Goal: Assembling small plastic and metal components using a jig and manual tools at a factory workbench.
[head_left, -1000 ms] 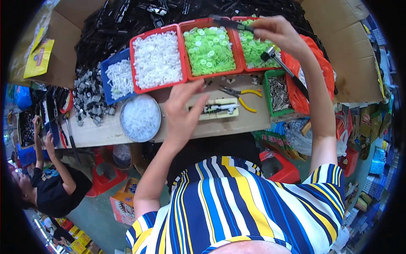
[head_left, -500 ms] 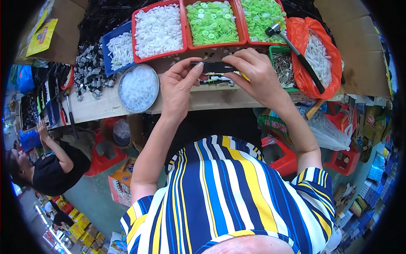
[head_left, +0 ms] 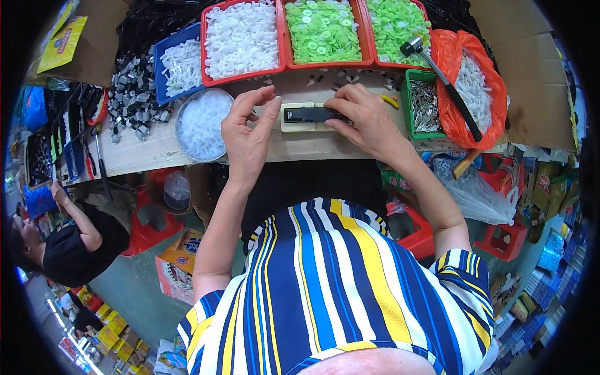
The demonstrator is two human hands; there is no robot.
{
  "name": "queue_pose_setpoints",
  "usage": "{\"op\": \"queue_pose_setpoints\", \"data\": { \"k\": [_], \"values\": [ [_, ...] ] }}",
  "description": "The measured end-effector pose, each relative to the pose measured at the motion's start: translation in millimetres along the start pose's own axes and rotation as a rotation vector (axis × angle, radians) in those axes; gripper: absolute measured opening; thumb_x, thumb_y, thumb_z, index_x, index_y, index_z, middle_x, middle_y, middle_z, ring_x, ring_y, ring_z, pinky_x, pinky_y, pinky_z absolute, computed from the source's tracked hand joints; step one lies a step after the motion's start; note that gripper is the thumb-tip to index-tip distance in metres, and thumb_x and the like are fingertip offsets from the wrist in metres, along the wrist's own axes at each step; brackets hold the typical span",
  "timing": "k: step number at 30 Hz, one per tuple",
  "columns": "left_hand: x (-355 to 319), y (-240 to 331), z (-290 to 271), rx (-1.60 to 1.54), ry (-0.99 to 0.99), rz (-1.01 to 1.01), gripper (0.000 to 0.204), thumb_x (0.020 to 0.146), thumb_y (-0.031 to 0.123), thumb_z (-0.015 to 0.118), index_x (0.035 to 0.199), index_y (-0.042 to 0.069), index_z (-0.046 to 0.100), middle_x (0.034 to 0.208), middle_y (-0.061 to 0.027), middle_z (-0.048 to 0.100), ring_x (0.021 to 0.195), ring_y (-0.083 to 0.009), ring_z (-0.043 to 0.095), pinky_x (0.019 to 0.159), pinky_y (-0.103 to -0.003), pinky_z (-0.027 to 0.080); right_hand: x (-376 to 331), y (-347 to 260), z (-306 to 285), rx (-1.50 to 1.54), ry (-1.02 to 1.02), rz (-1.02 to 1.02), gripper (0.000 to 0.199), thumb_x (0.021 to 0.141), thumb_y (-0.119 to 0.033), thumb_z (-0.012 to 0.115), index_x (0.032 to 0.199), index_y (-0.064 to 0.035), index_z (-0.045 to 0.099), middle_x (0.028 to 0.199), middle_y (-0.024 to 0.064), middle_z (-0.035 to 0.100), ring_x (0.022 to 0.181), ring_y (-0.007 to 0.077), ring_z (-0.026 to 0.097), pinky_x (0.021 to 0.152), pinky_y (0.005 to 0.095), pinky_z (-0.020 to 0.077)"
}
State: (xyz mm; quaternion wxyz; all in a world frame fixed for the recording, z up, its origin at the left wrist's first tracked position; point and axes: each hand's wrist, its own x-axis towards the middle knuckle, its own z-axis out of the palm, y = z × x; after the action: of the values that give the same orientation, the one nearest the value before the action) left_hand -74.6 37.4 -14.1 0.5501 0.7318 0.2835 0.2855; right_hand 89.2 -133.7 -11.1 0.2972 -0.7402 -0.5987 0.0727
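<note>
A flat black plastic piece (head_left: 307,115) lies over a cream block (head_left: 297,127) on the workbench. My right hand (head_left: 373,125) pinches the right end of this piece between thumb and fingers. To the left, my left hand (head_left: 249,139) is raised just off the block with thumb and fingers apart, and nothing shows in it. Its curled lower fingers are partly hidden. Beside my left hand stands a round dish (head_left: 179,125) of translucent white small parts.
Behind are red trays (head_left: 282,34) of white and green parts and a blue tray (head_left: 160,81). A green tray (head_left: 409,115) of metal pins and an orange bag (head_left: 447,115) with a hammer (head_left: 459,106) across it are right. Metal pieces (head_left: 134,94) lie left. A person (head_left: 75,240) works far left.
The black piece has come down onto the cream block and lies lower in view. My left hand has let go of it and moved left; my right hand still grips its right end.
</note>
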Motion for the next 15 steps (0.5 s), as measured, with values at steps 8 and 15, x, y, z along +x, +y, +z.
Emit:
{"op": "queue_pose_setpoints", "data": {
  "k": [8, 15],
  "values": [
    [-4.0, 7.0, 9.5, 0.389, -0.107, 0.451, 0.022, 0.082, 0.009, 0.074, 0.100, -0.001, 0.069, 0.098, -0.0131, 0.064, 0.106, -0.0336, 0.057, 0.090, -0.040, 0.048, -0.4, -1.8, 2.9, -0.054, -0.008, 0.024, 0.027, 0.081, -0.018, 0.073, 0.105, -0.0065, 0.066, 0.098, 0.0076, 0.056, 0.097, 0.0267, 0.056, 0.079, 0.0407, 0.0445],
    [-6.6, -11.6, 35.3, 0.661, -0.309, 0.811, 0.029, 0.081, 0.006, 0.071, 0.108, -0.001, 0.067, 0.106, -0.0127, 0.064, 0.102, -0.0292, 0.062, 0.085, -0.040, 0.051, -6.0, 4.7, -4.1, -0.065, 0.085, 0.016, 0.029, 0.081, -0.019, 0.074, 0.106, -0.0061, 0.066, 0.102, 0.0105, 0.059, 0.101, 0.0292, 0.059, 0.081, 0.0413, 0.0471]
  ]
}}
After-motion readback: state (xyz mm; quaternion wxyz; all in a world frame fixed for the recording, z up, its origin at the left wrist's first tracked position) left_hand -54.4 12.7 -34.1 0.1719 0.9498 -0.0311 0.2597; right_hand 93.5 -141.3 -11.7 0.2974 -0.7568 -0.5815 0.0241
